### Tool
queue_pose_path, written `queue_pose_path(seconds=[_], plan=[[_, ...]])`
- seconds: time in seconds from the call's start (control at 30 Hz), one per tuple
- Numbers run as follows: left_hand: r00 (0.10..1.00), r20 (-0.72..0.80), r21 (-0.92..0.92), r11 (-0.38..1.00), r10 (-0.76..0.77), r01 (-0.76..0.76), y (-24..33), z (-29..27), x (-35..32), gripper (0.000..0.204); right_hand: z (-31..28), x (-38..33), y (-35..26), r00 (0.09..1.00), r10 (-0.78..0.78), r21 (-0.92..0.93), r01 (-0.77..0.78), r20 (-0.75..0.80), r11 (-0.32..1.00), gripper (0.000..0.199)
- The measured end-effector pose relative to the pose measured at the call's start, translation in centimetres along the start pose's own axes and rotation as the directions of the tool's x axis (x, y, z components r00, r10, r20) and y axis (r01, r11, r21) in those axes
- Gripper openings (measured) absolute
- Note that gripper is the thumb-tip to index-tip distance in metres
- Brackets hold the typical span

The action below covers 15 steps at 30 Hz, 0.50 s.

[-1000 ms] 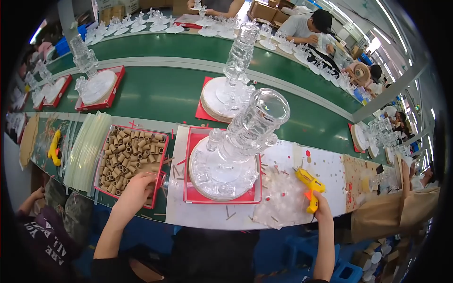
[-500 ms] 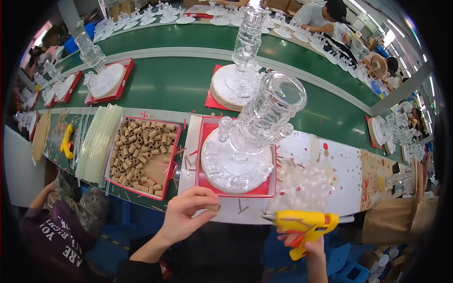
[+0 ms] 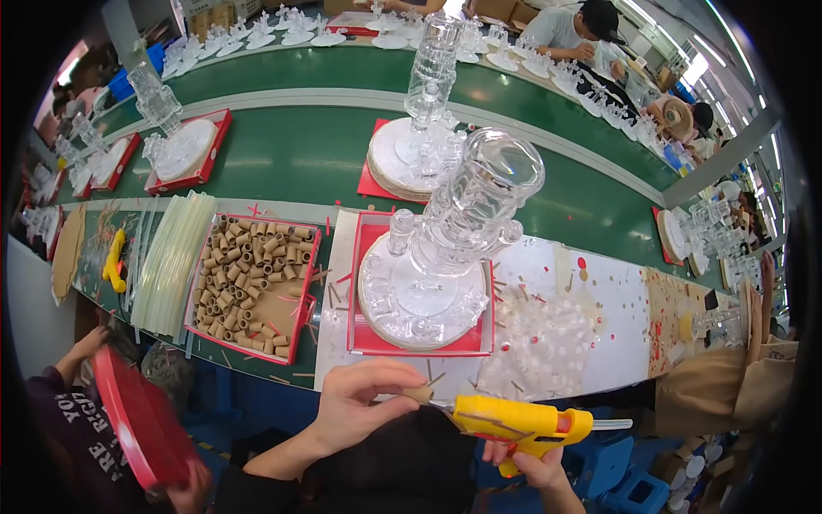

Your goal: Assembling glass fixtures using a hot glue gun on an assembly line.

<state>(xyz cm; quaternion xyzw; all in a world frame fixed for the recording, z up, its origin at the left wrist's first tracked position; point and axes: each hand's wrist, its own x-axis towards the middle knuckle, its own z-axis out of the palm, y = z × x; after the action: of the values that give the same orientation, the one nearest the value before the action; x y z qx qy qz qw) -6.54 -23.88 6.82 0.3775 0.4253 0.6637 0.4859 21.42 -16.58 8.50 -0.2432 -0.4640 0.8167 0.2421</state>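
Between the thumb and fingers of my left hand [image 3: 355, 407] is a short brown cardboard tube [image 3: 419, 393]. My right hand [image 3: 529, 458] grips a yellow hot glue gun [image 3: 514, 418], a clear glue stick poking from its back end. Its nozzle points left and meets, or nearly meets, the tube's end. Just beyond both hands stands a clear plastic tower-like piece [image 3: 467, 214] on a round white base [image 3: 421, 295], inside a shallow red box [image 3: 364, 338]. To the left, many similar tubes fill an open red tray [image 3: 308, 317].
Clear glue sticks [image 3: 175, 265] lie left of the tray, near another yellow glue gun [image 3: 114, 261]. A plastic bag of white discs [image 3: 535, 343] lies right of the box. Further clear towers [image 3: 432, 77] stand on the green conveyor [image 3: 282, 154]. At lower left, a person holds a red lid [image 3: 141, 420].
The glue gun has moved left, its nozzle now at the tube. My left hand has shifted slightly right and down. A red lid has appeared in the left-hand person's hands.
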Motion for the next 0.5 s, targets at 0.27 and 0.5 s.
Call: queue_pose_path(seconds=[0.27,0.5], plan=[[0.999,0.034,0.008,0.999,0.043,-0.043,0.23,0.26,0.04,0.025,0.42,-0.07,-0.25,0.999,-0.031,0.0,0.031,-0.025,1.0,0.04],[0.997,0.032,-0.028,0.997,0.074,-0.074,0.38,0.02,-0.07,0.026,0.61,0.16,0.2,0.994,-0.06,-0.055,0.055,-0.091,0.997,0.054]])
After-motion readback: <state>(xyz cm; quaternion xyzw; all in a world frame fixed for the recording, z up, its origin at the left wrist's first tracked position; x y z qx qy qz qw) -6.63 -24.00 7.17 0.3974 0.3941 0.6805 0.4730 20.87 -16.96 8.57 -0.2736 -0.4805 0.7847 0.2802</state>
